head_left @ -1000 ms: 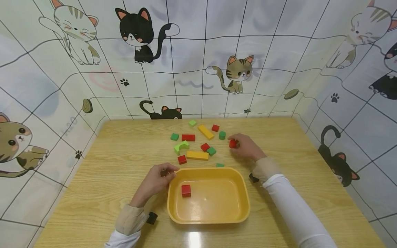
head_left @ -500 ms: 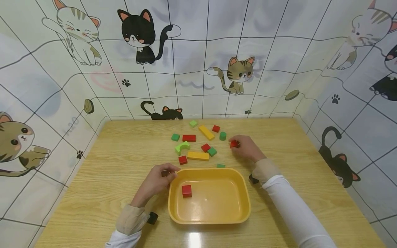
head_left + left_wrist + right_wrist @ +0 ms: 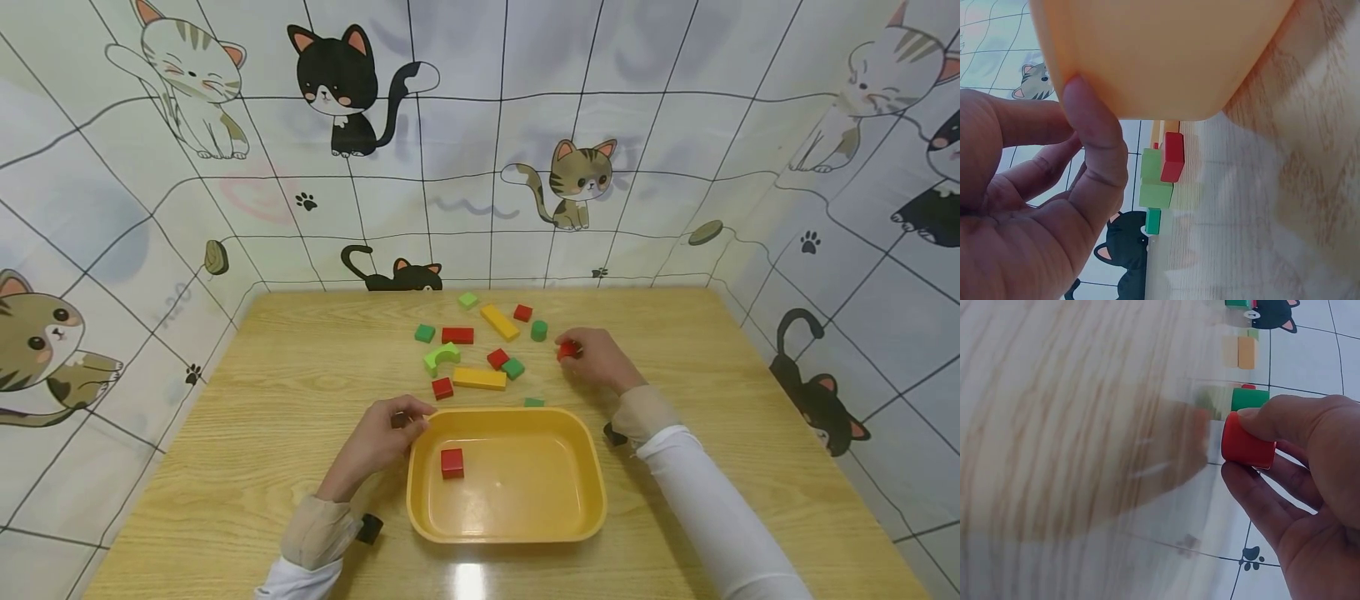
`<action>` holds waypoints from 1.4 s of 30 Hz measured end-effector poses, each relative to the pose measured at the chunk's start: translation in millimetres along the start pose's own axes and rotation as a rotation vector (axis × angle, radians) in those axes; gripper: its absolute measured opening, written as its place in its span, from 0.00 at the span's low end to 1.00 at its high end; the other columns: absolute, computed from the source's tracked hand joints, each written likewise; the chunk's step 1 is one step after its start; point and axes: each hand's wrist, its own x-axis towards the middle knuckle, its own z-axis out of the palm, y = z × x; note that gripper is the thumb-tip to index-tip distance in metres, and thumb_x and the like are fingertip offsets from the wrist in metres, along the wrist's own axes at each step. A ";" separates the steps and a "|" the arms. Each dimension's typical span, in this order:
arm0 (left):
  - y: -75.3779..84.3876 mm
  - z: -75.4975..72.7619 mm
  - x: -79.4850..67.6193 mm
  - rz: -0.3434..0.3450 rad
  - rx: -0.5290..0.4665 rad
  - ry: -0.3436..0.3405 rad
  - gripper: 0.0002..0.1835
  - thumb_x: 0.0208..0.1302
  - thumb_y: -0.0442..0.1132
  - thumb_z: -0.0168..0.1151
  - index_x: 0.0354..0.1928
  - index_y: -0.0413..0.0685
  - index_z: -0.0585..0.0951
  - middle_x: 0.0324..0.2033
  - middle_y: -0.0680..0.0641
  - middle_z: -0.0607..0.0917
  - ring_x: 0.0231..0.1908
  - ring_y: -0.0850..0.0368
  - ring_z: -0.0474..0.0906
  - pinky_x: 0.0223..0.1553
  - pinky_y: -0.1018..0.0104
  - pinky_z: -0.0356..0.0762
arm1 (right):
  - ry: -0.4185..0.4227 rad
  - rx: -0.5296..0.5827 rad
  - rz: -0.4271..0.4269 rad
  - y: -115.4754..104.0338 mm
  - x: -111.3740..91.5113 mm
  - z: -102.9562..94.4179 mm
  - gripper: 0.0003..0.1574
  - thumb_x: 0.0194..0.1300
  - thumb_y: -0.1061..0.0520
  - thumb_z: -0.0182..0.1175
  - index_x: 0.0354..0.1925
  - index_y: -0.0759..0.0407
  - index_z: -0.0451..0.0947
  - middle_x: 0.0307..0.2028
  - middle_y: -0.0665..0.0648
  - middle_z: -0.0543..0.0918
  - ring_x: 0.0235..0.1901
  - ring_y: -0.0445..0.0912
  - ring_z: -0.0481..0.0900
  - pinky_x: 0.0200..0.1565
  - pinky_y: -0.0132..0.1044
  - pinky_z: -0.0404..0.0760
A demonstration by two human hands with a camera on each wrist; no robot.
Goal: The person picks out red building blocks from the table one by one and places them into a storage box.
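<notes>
My left hand [image 3: 378, 437] pinches the far left corner of a yellow plastic tray [image 3: 506, 533], thumb and fingers at its rim. Inside the tray, toward the left, lies a red cube [image 3: 452, 463]. Beyond the tray on the right, my right hand [image 3: 600, 360] holds a red cylinder block [image 3: 1244, 444] between thumb and fingers. The right wrist view shows it close over the wooden table, its reflection on the surface. A green cylinder block [image 3: 538, 331] stands just left of that hand.
Several blocks are scattered behind the tray: yellow bars [image 3: 480, 379], a red bar [image 3: 457, 335], a light green arch [image 3: 441, 357], red cubes [image 3: 442, 388] and green pieces [image 3: 513, 368]. A cat-print sheet [image 3: 465, 200] encloses the wooden table [image 3: 300, 358] at the back and sides.
</notes>
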 end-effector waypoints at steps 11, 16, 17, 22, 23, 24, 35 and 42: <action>1.6 1.2 0.3 -0.014 0.013 0.004 0.10 0.70 0.29 0.62 0.48 0.46 0.87 0.43 0.47 0.87 0.39 0.55 0.80 0.33 0.65 0.83 | 0.016 0.019 -0.014 -8.3 -2.1 -10.0 0.23 0.67 0.63 0.65 0.59 0.65 0.80 0.53 0.65 0.86 0.52 0.58 0.83 0.56 0.54 0.83; 1.7 1.6 0.8 -0.010 0.016 0.007 0.10 0.69 0.29 0.63 0.47 0.46 0.87 0.43 0.47 0.87 0.39 0.55 0.81 0.35 0.66 0.83 | 0.010 0.011 -0.022 -16.3 -3.3 -14.6 0.23 0.68 0.61 0.65 0.60 0.64 0.80 0.54 0.64 0.85 0.53 0.58 0.83 0.56 0.53 0.84; 1.7 1.7 0.7 -0.007 0.019 0.007 0.10 0.69 0.29 0.63 0.47 0.46 0.87 0.43 0.47 0.87 0.39 0.55 0.81 0.35 0.67 0.83 | 0.009 0.010 -0.023 -18.2 -3.4 -15.4 0.23 0.69 0.61 0.65 0.60 0.64 0.80 0.54 0.64 0.85 0.53 0.57 0.83 0.56 0.53 0.84; 1.7 1.9 0.6 -0.010 0.024 0.006 0.10 0.69 0.29 0.63 0.47 0.46 0.87 0.42 0.47 0.86 0.40 0.54 0.80 0.36 0.67 0.83 | 0.018 0.006 -0.074 -30.1 -4.3 -20.3 0.23 0.69 0.60 0.65 0.60 0.65 0.80 0.55 0.64 0.85 0.52 0.56 0.83 0.56 0.52 0.84; 1.7 1.9 0.6 -0.013 0.025 0.006 0.10 0.69 0.29 0.63 0.48 0.46 0.87 0.42 0.47 0.86 0.40 0.54 0.80 0.35 0.67 0.83 | 0.022 0.006 -0.091 -32.9 -4.6 -21.4 0.22 0.69 0.61 0.65 0.60 0.65 0.80 0.54 0.63 0.85 0.52 0.56 0.83 0.56 0.51 0.85; 1.9 1.8 0.5 -0.015 0.026 0.007 0.10 0.69 0.29 0.63 0.48 0.46 0.87 0.42 0.47 0.86 0.40 0.54 0.80 0.35 0.67 0.83 | 0.024 0.008 -0.108 -36.0 -5.0 -22.5 0.22 0.69 0.61 0.65 0.59 0.65 0.81 0.54 0.63 0.86 0.51 0.56 0.83 0.56 0.51 0.85; 0.6 1.8 1.2 -0.044 0.024 0.009 0.10 0.70 0.30 0.63 0.48 0.48 0.87 0.42 0.47 0.85 0.40 0.53 0.79 0.37 0.66 0.84 | 0.021 0.047 -0.206 -73.4 -12.4 -27.4 0.17 0.68 0.62 0.66 0.55 0.64 0.82 0.50 0.60 0.86 0.49 0.54 0.85 0.56 0.50 0.85; -2.1 2.3 3.3 -0.050 0.005 -0.001 0.11 0.70 0.29 0.63 0.48 0.49 0.87 0.42 0.46 0.84 0.39 0.53 0.79 0.34 0.65 0.84 | 0.015 0.045 -0.262 -100.5 -21.0 -27.9 0.18 0.66 0.62 0.68 0.54 0.60 0.83 0.49 0.57 0.87 0.46 0.51 0.85 0.55 0.48 0.86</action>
